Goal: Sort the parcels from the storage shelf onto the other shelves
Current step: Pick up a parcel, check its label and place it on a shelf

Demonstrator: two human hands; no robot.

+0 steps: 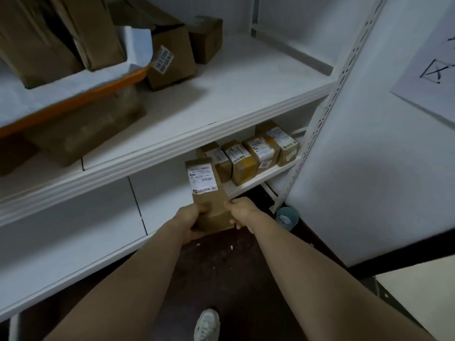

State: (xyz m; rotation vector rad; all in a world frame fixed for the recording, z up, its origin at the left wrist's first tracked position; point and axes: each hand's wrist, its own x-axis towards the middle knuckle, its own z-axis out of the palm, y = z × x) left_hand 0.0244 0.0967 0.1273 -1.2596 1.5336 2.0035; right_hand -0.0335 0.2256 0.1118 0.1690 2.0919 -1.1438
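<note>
Head view: you hold a long brown cardboard parcel with a white label (208, 190) in both hands. Your left hand (194, 219) grips its near left edge. Your right hand (240, 212) grips its near right edge. Fingers curl round it on both sides, and only the parcel is between your hands.

The parcel's long side points away from you, toward 12 o'clock, with the label up. Its far end is at the front lip of the low white shelf (261, 177). A row of four small brown labelled parcels (246, 158) stands on that shelf, at 1 o'clock from your hands. Your right hand is nearer the row. The free spot looks to be just left of the row, so I think the push goes straight ahead.
</note>
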